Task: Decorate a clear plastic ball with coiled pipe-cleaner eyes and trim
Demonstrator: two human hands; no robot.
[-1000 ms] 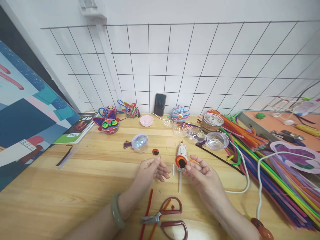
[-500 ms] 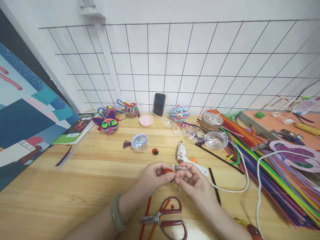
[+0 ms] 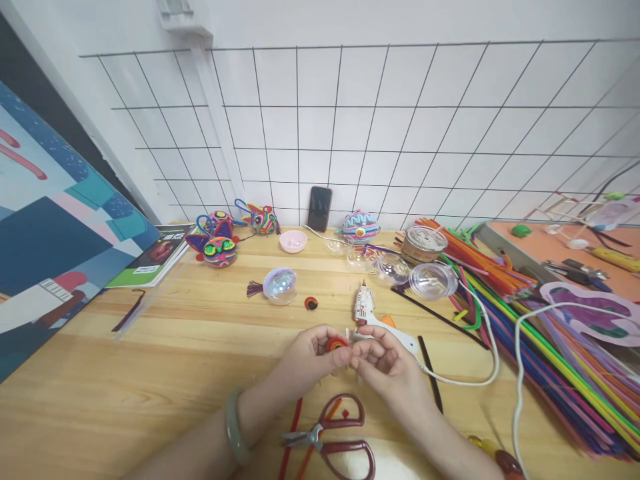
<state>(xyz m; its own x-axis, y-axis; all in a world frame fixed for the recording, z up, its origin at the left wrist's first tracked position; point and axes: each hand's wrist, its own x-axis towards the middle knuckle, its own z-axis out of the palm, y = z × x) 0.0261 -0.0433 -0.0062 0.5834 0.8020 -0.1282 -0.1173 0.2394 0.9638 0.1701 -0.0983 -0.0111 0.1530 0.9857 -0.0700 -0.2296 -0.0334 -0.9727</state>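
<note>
My left hand (image 3: 307, 360) and my right hand (image 3: 385, 367) meet over the wooden table (image 3: 150, 373), both pinching a small red-and-orange coiled disc (image 3: 336, 344) between the fingertips. Just behind them lies a white glue gun (image 3: 367, 317) with its white cord (image 3: 493, 353) running right. A second small red-and-black coiled disc (image 3: 311, 303) rests on the table farther back. Red-handled scissors (image 3: 333, 437) and a red pipe cleaner (image 3: 293, 427) lie below my hands.
A heap of coloured pipe cleaners (image 3: 550, 333) fills the right side. Clear plastic half-spheres (image 3: 433, 280), an iridescent ball (image 3: 280, 285), a pink bowl (image 3: 293, 241), wrapped figures (image 3: 219, 247), a phone (image 3: 319, 209) and a book (image 3: 153, 257) stand toward the wall.
My right hand brought the coiled disc left from above the glue gun; my left hand closed in and both now pinch it together. The glue gun lies uncovered.
</note>
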